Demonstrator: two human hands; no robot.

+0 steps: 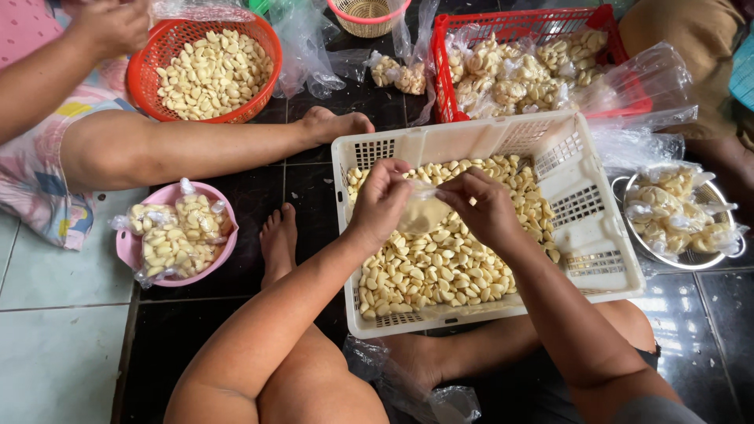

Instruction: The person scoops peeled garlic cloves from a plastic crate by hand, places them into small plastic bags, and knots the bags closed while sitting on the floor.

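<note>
Both my hands, left (382, 198) and right (481, 206), pinch a small plastic bag (422, 212) of peeled garlic over the white crate (589, 235); a loose grip could spill cloves.

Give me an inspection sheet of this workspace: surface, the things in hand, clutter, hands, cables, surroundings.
Surface: dark glossy floor tiles, pale tiles at the left.
Things in hand: small clear bag part filled with peeled garlic cloves, held over the white crate of loose cloves.
Clutter: loose clear plastic bags; red round basket of cloves; pink bowl, metal bowl and red crate holding filled bags.
Hands: left hand and right hand both pinch the bag's top.
Cables: nothing seen.
Surroundings: another person's arm rests on the floor; a third person sits at the top right.
</note>
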